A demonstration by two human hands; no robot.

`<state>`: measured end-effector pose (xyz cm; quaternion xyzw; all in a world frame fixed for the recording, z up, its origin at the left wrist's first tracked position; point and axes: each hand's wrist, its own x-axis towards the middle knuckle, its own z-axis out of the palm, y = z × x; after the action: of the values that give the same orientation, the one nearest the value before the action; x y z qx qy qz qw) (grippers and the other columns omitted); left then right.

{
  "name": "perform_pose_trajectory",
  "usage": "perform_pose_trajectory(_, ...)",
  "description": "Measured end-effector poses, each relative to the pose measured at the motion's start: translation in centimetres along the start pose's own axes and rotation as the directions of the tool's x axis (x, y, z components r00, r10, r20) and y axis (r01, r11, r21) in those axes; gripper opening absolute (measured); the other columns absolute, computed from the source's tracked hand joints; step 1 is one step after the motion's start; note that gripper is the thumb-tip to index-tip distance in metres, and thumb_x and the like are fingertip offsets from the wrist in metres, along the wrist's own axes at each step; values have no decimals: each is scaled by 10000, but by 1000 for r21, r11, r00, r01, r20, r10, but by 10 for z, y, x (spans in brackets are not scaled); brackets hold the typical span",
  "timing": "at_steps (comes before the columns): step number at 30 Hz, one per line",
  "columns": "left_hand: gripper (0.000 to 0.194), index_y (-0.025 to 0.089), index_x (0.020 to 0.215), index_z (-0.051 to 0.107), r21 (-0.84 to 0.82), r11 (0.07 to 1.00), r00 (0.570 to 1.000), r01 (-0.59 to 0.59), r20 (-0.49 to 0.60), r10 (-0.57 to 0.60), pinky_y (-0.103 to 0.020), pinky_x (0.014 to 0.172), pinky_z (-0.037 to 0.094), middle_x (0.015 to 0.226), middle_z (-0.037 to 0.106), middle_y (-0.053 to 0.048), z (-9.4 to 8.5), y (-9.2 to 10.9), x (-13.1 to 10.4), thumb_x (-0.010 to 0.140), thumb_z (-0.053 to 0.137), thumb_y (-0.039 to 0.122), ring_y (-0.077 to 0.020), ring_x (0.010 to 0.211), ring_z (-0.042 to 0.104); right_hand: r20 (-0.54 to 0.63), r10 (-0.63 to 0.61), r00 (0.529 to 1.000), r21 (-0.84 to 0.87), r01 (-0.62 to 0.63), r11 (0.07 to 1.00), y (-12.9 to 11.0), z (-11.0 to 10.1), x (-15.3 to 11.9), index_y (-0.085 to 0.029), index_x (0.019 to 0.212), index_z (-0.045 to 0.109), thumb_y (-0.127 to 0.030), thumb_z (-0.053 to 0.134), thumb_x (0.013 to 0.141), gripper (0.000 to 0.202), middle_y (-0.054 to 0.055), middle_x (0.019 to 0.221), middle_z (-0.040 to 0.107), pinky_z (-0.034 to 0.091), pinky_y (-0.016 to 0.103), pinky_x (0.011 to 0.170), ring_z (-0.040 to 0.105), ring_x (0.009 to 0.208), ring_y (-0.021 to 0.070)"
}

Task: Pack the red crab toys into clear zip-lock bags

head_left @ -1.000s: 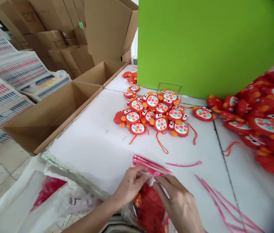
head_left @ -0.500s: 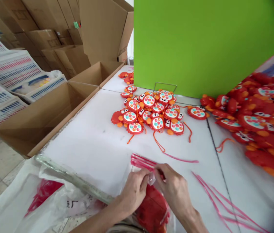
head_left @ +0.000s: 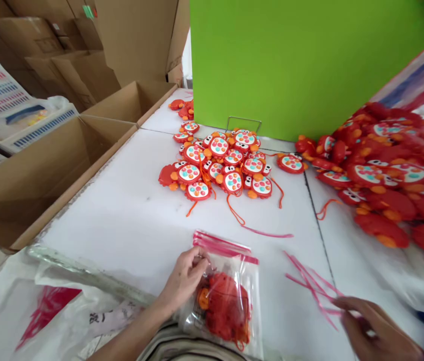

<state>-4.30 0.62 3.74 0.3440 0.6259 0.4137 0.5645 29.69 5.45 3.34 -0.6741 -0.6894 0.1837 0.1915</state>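
Item: clear plastic bag (head_left: 230, 296) with a pink seal strip along its top, holding one red crab toy (head_left: 227, 305). It lay at the near edge of the white surface (head_left: 140, 220), partly over your lap.

Left hand (head_left: 184, 278): your fingers were closed on the bag's upper left corner, by the seal, pinning it down.

Right hand (head_left: 375, 331): it was well apart from the bag, at the near right, with its fingers curled at the loose pink strips (head_left: 309, 283). Whether it gripped one, the view does not show.

Handling note: to close such a bag well, you would probably do best to keep the left corner pinned flat, push the toy down clear of the seal, and press along the strip from one end to the other, so that no fold or cord is caught in it.

Other stock: a heap of crab toys (head_left: 219, 163) with orange cords at mid-surface; a larger pile of crab toys (head_left: 381, 175) at right; a green panel (head_left: 290, 65) behind; an open cardboard box (head_left: 42, 170) at left; a white plastic sack (head_left: 46, 306) at the near left.
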Motion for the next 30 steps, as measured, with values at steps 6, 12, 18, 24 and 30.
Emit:
perform_pose_trajectory(6, 194, 182, 790, 517, -112, 993, 999, 42, -11, -43, -293, 624, 510, 786, 669, -52, -1, -2, 1, 789, 536, 376, -213, 760, 658, 423, -82, 902, 339, -74, 938, -103, 52, 18, -217, 867, 660, -480, 569, 762, 297, 15, 671, 648, 474, 283, 567, 580, 561, 171)
perform_pose_trajectory(12, 181, 203, 829, 512, -127, 991, 999, 44, -7, -45, -259, 621, 486, 729, 622, 0, -9, -12, -4, 797, 531, 381, -169, 684, 613, 488, -201, 849, 558, -126, 821, -105, 65, 25, -180, 678, 566, -378, 568, 775, 221, -32, 600, 505, 380, 227, 520, 468, 557, 119)
perform_pose_trajectory(18, 99, 173, 679, 521, -150, 987, 998, 54, -36, -60, -221, 572, 434, 646, 499, 20, -9, -13, -1, 740, 475, 236, -142, 632, 532, 490, -198, 849, 472, -68, 879, -97, 69, 14, -194, 711, 579, -277, 449, 817, 186, -22, 615, 518, 373, 237, 519, 466, 563, 133)
perform_pose_trajectory(24, 82, 191, 624, 446, -70, 997, 998, 36, -43, -39, -207, 528, 377, 550, 417, 63, -6, -4, -15, 687, 498, 185, -112, 537, 448, 313, -358, 880, 364, 237, 901, -107, 56, 16, -207, 682, 567, -209, 379, 812, 228, 44, 773, 612, 461, 269, 602, 571, 650, 163)
perform_pose_trajectory(30, 69, 190, 711, 506, -21, 973, 893, -230, -402, 203, -264, 691, 463, 691, 639, 21, -83, 49, -28, 749, 563, 191, -170, 736, 615, 64, -352, 934, 139, 341, 930, -104, 50, 77, -204, 908, 622, -337, 425, 809, 257, 66, 846, 670, 512, 284, 560, 618, 588, 167)
